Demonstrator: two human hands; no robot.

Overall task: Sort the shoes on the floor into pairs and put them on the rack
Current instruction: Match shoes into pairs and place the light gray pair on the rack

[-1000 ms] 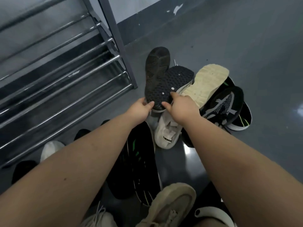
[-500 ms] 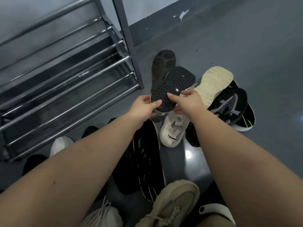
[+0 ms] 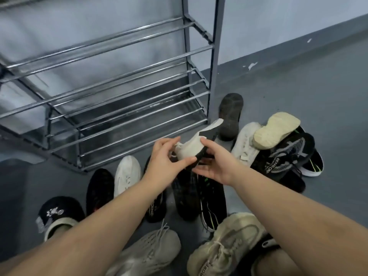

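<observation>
I hold a white shoe with a black sole [image 3: 191, 149] in the air above the floor, both hands on it. My left hand [image 3: 164, 156] grips its near end, thumb under it. My right hand [image 3: 216, 163] holds its right side, fingers curled round the sole. The metal shoe rack [image 3: 127, 92] stands just beyond, to the left, its bars bare. Several shoes lie on the floor: a matching white shoe [image 3: 246, 144], a black sole-up shoe [image 3: 230, 116], a cream sole-up shoe [image 3: 275, 130], and black shoes with green trim [image 3: 207, 198].
A white shoe [image 3: 127, 175] and a black shoe [image 3: 99, 191] lie in front of the rack. Two beige sneakers [image 3: 223, 244] lie close to me. A black patterned shoe [image 3: 286, 154] is heaped at the right. Grey floor stretches to the right, a wall behind.
The shoe has been lifted off the heap and turned from sole-up to show its white upper. Both hands moved with it toward the rack, and my view swung left and up.
</observation>
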